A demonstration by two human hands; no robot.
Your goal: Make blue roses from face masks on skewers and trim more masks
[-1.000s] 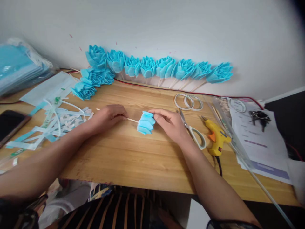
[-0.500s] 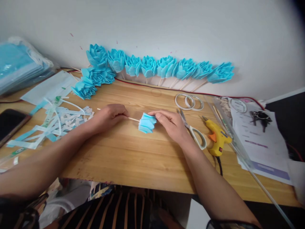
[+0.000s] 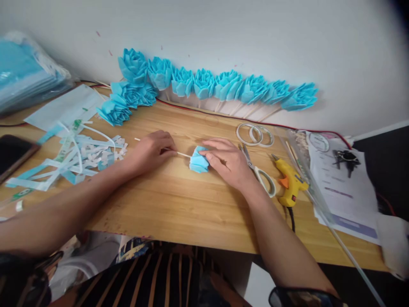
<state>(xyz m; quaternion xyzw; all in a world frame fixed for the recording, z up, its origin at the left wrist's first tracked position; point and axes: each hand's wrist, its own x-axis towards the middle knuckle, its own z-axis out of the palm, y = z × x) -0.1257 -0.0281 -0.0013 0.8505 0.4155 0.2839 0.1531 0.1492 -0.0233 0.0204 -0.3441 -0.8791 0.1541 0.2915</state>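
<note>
A half-made blue paper flower on a thin wooden stick lies on the wooden table. My left hand is closed around the stick, just left of the paper. My right hand presses and wraps its fingers over the blue paper from the right, partly hiding it.
A row of finished blue paper flowers leans on the wall. Scissors, a yellow glue gun and tape rolls lie at right, papers and keys beyond. Paper scraps, a phone and blue packets are at left.
The blue paper has been squeezed tighter against the stick under my right hand's fingers and looks smaller. Both hands stayed in about the same place.
</note>
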